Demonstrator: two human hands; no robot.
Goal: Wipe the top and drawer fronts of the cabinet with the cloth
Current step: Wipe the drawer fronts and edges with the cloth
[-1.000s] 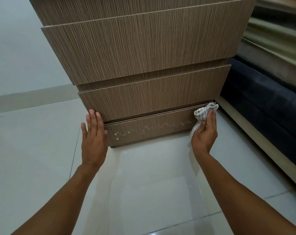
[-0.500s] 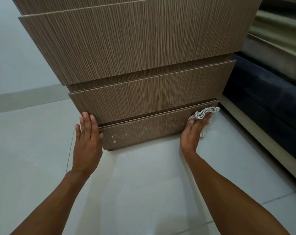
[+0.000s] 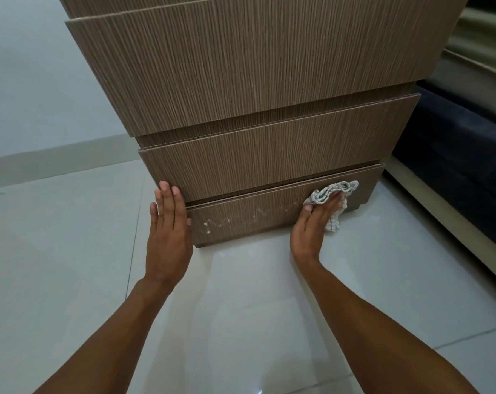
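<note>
The brown wood-grain cabinet [image 3: 269, 81] rises in front of me with its stacked drawer fronts. Its bottom drawer front [image 3: 255, 214] carries a whitish zigzag smear [image 3: 209, 226] towards the left. My right hand [image 3: 312, 228] presses a white checked cloth [image 3: 323, 193] flat against the right part of that front, fingers straight. The cloth bunches above and to the right of the fingers. My left hand [image 3: 168, 231] rests flat, fingers straight, against the cabinet's left corner at the level of the lower two drawers. The cabinet top is out of view.
A dark blue upholstered piece [image 3: 454, 155] on a pale base [image 3: 440, 206] stands close to the cabinet's right side. Glossy pale floor tiles [image 3: 70, 251] lie under me, and a skirting strip [image 3: 56, 163] runs along the wall at the left.
My right hand has slid the cloth leftwards from the bottom drawer's right end along its front, and its fingers have flattened. My left hand stays at the left corner.
</note>
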